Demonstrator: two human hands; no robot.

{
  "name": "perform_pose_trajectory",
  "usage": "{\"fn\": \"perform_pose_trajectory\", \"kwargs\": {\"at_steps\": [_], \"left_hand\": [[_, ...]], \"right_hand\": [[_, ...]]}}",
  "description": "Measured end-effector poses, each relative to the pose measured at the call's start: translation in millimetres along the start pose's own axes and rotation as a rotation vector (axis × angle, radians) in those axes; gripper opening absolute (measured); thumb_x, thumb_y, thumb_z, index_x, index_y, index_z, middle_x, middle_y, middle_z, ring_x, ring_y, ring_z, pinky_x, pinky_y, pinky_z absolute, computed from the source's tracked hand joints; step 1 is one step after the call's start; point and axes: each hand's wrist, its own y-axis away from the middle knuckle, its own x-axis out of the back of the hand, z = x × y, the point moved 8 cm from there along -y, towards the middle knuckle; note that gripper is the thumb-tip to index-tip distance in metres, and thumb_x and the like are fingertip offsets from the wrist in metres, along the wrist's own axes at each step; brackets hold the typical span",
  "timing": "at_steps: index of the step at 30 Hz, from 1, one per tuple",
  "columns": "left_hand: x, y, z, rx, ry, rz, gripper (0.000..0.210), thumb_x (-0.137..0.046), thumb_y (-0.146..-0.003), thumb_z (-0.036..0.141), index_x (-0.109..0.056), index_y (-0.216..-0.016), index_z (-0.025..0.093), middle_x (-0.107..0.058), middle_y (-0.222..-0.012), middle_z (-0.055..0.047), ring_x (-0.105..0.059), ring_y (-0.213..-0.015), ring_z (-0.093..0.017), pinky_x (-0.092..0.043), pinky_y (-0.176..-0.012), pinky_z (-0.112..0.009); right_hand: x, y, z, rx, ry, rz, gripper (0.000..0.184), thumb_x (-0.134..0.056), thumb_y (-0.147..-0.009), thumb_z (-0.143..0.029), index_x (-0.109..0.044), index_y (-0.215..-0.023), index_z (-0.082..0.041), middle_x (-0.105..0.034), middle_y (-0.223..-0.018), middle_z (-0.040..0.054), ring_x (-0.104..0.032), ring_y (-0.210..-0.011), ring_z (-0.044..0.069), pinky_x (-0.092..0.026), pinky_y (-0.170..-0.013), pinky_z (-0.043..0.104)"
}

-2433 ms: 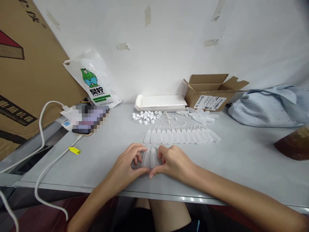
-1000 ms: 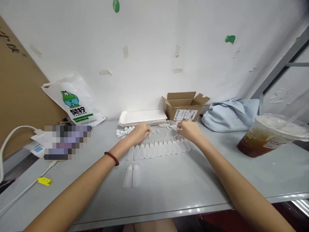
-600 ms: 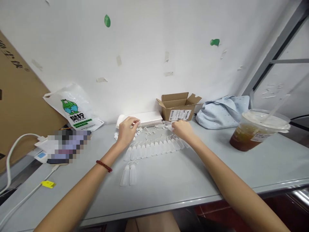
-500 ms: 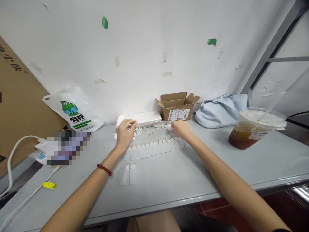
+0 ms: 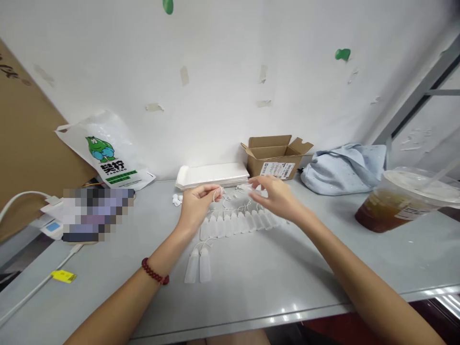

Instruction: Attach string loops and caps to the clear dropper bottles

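My left hand (image 5: pixel 197 206), a dark red beaded bracelet on its wrist, pinches a thin white cord loop (image 5: pixel 216 193) between thumb and fingertips. To its right is my right hand (image 5: pixel 278 194), fingers and thumb apart, above the far end of a row of translucent white tags (image 5: pixel 230 224) with cords. Something clear shows behind its fingers; I see nothing gripped. Two more tags (image 5: pixel 198 265) lie nearer the front. Loose white cords (image 5: pixel 239 191) lie between the hands, and small white round pieces (image 5: pixel 177 200) sit left of my left hand.
A stack of flat white boxes (image 5: pixel 215 175) and an open cardboard box (image 5: pixel 273 160) stand by the wall. At right are a light blue cloth bag (image 5: pixel 341 170) and a cup of drink (image 5: pixel 398 203). Left are a printed plastic bag (image 5: pixel 108 153), a blurred-out device and white cables.
My left hand has moved right from the small round pieces and now pinches a cord loop. My right hand's fingers have spread. The view has shifted slightly.
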Motion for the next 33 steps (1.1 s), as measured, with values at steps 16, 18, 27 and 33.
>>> {"fn": "perform_pose_trajectory", "kwargs": {"at_steps": [16,18,27,33], "left_hand": [[-12.5,18.8,2.4,0.129,0.087,-0.149,0.019,-0.072,-0.069,0.031,-0.070,-0.078,0.015,-0.066,-0.067,-0.003,-0.060,-0.062,-0.013,-0.050,-0.058,-0.025],[-14.7,18.6,3.0,0.113,0.046,-0.176,0.018,-0.069,-0.071,0.032,-0.070,-0.076,0.015,-0.066,-0.066,-0.004,-0.061,-0.062,-0.014,-0.050,-0.056,-0.026],[-13.8,29.5,20.6,-0.261,-0.333,-0.059,0.021,-0.054,-0.082,0.029,-0.072,-0.084,0.019,-0.073,-0.085,-0.004,-0.066,-0.078,-0.019,-0.050,-0.062,-0.026],[-19.4,34.3,27.3,-0.271,-0.351,-0.115,0.021,-0.059,-0.081,0.033,-0.072,-0.087,0.018,-0.072,-0.087,-0.004,-0.063,-0.081,-0.018,-0.048,-0.064,-0.025]], "right_hand": [[-22.5,18.0,-50.9,0.232,-0.230,0.142,0.020,-0.049,-0.090,-0.017,-0.057,-0.108,-0.016,-0.066,-0.095,0.0103,-0.063,-0.079,0.021,-0.051,-0.067,0.035],[-23.2,18.6,-51.3,0.228,-0.232,0.152,0.020,-0.048,-0.090,-0.017,-0.057,-0.108,-0.017,-0.066,-0.094,0.0098,-0.063,-0.078,0.020,-0.051,-0.067,0.034],[-24.2,20.0,-54.1,0.230,-0.297,0.173,0.021,-0.046,-0.090,-0.014,-0.058,-0.107,-0.019,-0.064,-0.093,0.0090,-0.062,-0.078,0.018,-0.053,-0.066,0.032],[-21.9,21.9,-53.8,0.229,-0.335,0.236,0.022,-0.046,-0.089,-0.011,-0.055,-0.108,-0.018,-0.064,-0.097,0.0102,-0.062,-0.086,0.019,-0.055,-0.067,0.030]]}}
